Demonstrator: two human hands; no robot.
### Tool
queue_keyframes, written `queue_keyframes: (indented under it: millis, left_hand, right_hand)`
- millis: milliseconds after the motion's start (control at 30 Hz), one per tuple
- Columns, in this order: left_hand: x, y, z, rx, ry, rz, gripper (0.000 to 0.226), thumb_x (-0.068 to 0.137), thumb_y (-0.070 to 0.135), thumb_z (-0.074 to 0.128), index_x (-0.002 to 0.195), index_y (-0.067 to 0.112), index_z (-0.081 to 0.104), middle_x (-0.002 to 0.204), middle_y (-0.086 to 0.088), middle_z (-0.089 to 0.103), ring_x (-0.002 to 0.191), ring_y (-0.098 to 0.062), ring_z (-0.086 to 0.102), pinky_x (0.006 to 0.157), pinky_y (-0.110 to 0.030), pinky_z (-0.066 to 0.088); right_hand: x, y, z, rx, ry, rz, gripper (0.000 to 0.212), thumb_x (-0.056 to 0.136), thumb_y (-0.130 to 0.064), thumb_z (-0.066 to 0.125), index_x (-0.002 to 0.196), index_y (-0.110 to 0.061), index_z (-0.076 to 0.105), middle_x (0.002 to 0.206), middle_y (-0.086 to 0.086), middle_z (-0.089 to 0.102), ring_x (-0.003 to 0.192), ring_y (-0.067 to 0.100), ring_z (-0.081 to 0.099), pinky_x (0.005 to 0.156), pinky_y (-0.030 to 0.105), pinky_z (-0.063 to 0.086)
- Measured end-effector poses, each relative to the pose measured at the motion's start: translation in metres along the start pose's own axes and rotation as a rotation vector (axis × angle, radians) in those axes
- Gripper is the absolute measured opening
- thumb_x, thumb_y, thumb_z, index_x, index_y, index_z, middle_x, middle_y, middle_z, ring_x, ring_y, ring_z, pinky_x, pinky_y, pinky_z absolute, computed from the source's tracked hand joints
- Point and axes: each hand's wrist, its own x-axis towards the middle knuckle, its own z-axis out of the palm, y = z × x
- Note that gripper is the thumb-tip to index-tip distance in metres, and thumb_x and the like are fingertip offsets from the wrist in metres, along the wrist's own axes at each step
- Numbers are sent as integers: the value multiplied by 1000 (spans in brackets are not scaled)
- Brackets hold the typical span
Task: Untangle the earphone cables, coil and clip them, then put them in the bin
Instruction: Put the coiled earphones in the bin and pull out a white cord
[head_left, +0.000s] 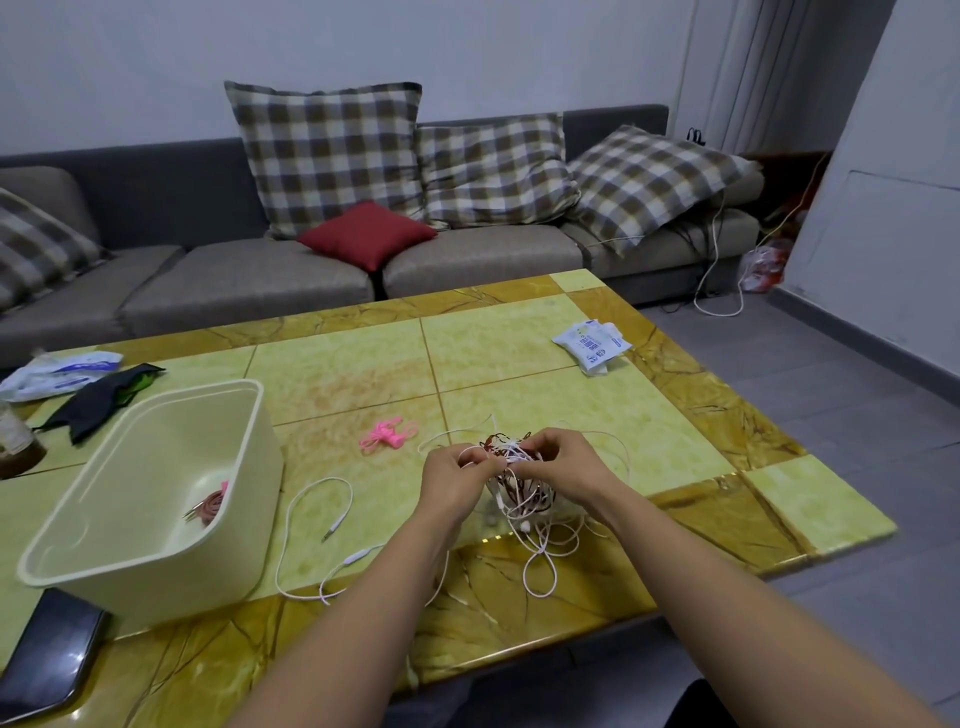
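A tangled wad of white and dark red earphone cables (524, 493) hangs just above the table, held between both hands. My left hand (452, 475) pinches strands at the wad's left side, and my right hand (563, 462) pinches strands at its top right. White cable loops (540, 566) trail from the wad down onto the table. A loose white earphone cable (311, 525) with a plug lies left of my left forearm. The cream bin (223, 545) stands at the left with a coiled reddish cable (210, 509) inside. Pink clips (387, 436) lie behind the hands.
A black phone (47, 654) lies at the table's front left corner, beside the bin. A dark cloth (98, 400) and a plastic packet (57, 371) sit at the far left. A white packet (592, 343) lies at the far right. A grey sofa with cushions stands behind the table.
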Motion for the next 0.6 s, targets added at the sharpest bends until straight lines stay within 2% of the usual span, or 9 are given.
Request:
queue_keyframes:
  millis: [67,133,300,367,467,533,600]
  left_hand:
    - [1,-3,0,-6,4,-6,13,80,1,73,70,-1,65,72,-7,64,69,-10,60,54,-5,42]
    - [2,-5,1,-13,8,-20,10,80,1,73,74,-5,67,73,-8,64,71,-12,60,56,-6,43]
    - [2,-5,1,-21,-18,-17,8,79,-2,73,77,-8,70,77,-10,68,74,-9,63,57,-3,44]
    - [2,-5,-1,-18,-22,-18,9,80,0,73,73,-3,69,75,-8,68,73,-8,63,59,-7,46]
    - [3,-7,-3,-16,-27,-19,12,81,-1,72,71,-1,67,75,-9,67,73,-12,63,60,-9,47]
    - [3,-8,-5,-17,-36,-16,13,82,0,72,69,2,67,75,-7,68,74,-12,63,59,-8,46]
    - [3,-6,-8,-15,-60,-20,12,83,3,72,72,4,68,77,-6,68,75,-10,63,64,-13,46]
  right_hand:
    - [-1,-1,1,40,0,29,24,73,-12,84,91,-8,70,81,4,64,71,14,57,60,26,49]
    - [-1,-1,4,58,30,41,20,74,-10,82,90,-8,70,79,1,62,69,13,56,57,21,45]
    - [4,1,10,-20,166,43,11,76,-17,77,75,-22,67,75,-9,64,74,13,59,75,36,50]
    - [4,0,9,-84,155,12,12,76,-21,75,73,-27,66,70,-11,63,70,11,57,78,38,49]
    - [5,1,6,-158,85,-38,12,80,-21,71,74,-31,69,70,-7,67,70,13,59,74,38,50]
    - [4,1,5,-138,23,-61,11,84,-18,68,80,-27,74,76,2,71,71,14,58,69,35,47]
    - [0,2,1,-27,-50,-67,11,87,-14,66,84,-20,75,82,7,71,75,14,58,69,31,45]
